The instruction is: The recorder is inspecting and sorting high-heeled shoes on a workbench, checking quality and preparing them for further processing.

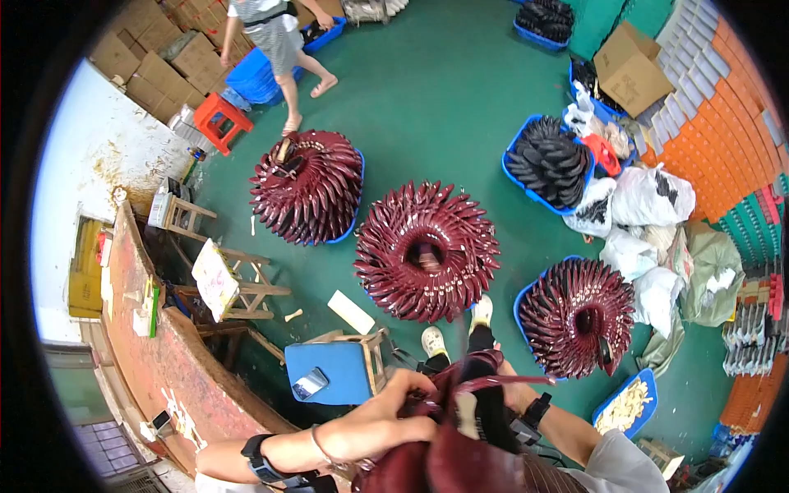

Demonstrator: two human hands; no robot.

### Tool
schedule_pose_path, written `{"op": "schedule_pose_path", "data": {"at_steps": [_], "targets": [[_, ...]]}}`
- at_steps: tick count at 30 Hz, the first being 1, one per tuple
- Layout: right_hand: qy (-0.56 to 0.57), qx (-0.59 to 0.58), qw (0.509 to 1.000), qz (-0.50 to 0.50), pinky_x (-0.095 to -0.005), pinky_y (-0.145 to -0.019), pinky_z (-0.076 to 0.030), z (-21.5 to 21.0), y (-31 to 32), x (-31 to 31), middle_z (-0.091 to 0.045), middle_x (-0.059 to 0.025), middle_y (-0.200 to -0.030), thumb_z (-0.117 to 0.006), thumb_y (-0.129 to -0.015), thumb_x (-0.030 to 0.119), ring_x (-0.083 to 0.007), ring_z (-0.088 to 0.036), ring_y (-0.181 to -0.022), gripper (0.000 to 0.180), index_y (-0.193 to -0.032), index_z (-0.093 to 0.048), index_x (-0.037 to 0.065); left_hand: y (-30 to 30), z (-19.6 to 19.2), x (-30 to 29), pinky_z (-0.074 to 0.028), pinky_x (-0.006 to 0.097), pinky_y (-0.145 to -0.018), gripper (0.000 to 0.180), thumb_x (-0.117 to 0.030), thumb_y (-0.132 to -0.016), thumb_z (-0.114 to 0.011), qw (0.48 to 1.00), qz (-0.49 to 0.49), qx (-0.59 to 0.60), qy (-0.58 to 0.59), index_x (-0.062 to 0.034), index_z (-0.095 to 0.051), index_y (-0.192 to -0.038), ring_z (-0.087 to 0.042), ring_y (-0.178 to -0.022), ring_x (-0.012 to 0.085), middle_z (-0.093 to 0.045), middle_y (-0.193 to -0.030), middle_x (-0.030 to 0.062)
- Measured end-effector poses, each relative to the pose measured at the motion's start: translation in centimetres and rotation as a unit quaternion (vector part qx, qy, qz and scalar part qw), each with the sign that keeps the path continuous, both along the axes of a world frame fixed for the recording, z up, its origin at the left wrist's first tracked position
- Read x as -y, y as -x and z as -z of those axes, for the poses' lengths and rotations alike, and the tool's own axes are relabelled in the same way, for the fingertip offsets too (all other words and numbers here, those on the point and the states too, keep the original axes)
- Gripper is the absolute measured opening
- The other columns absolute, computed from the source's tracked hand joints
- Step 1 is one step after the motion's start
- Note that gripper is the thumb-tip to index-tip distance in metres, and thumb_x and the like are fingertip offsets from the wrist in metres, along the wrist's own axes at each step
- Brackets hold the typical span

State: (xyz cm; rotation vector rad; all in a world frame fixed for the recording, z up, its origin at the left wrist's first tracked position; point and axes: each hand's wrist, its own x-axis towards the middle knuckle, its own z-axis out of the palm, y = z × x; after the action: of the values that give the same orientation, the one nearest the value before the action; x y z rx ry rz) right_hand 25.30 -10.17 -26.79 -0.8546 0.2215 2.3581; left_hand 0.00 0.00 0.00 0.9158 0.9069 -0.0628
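Presently, my left hand (393,412) grips glossy burgundy shoe uppers (450,462); I cannot confirm my right hand's (516,394) closure. Uppers should handle light, supple, slippery: pinch along edges.

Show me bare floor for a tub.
Widest: green floor between the upper-left maroon pile and the black pile. Slim strip: between the middle pile and right pile. Crowded: far right, with bags and orange stacks.
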Motion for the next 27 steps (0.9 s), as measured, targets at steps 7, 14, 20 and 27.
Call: {"op": "schedule_pose_path", "data": {"at_steps": [7,14,20,27], "targets": [[0.053,-0.068,0.985,-0.149,-0.0526,-0.093,-0.044,2.6,-3.6,-7.6,-0.048,-0.0113,-0.134,-0.024,-0.073,0.083,-0.0308,-0.048,-0.121,0.098,-0.137,-0.037,0.011,-1.0,6.9,-3.4,-0.030,0.029,-0.105,0.045,-0.015,-0.091,-0.047,0.854,-0.393,-0.004,0.340,-0.0008,-0.043,-0.134,-0.041,-0.124,0.0161,-0.049,-0.131,0.0070],[0.029,-0.049,0.981,-0.186,-0.0435,-0.098,-0.041,5.3,-8.4,-13.2,-0.043,-0.0135,-0.138,-0.020,-0.074,0.083,-0.0289,-0.046,-0.122,0.102,-0.138,-0.035,0.005,-6.8,15.6,-8.3,-0.033,0.029,-0.104,0.045,-0.014,-0.091,-0.047,0.781,-0.447,-0.014,0.437,-0.0012,-0.043,-0.134,-0.045,-0.120,0.0163,-0.051,-0.128,0.0076],[-0.086,0.036,0.978,-0.185,-0.0394,-0.101,-0.035,10.6,-11.8,-14.2,-0.049,-0.0085,-0.133,-0.052,-0.091,0.048,-0.0196,-0.048,-0.118,0.064,-0.134,-0.042,0.002,0.6,20.9,-0.6,-0.035,0.030,-0.103,0.045,-0.013,-0.090,-0.048,0.707,-0.506,0.020,0.493,-0.0016,-0.043,-0.133,-0.049,-0.116,0.0164,-0.053,-0.126,0.0081],[0.004,0.202,0.940,-0.274,-0.0375,-0.108,-0.028,19.5,-8.4,-21.8,-0.040,-0.0114,-0.141,-0.046,-0.090,0.058,-0.0219,-0.038,-0.128,0.076,-0.137,-0.036,-0.002,-4.4,29.4,-6.6,-0.041,0.027,-0.096,0.043,-0.011,-0.090,-0.049,0.784,-0.438,-0.162,0.408,-0.0027,-0.045,-0.133,-0.056,-0.106,0.0138,-0.059,-0.119,0.0044]]}}
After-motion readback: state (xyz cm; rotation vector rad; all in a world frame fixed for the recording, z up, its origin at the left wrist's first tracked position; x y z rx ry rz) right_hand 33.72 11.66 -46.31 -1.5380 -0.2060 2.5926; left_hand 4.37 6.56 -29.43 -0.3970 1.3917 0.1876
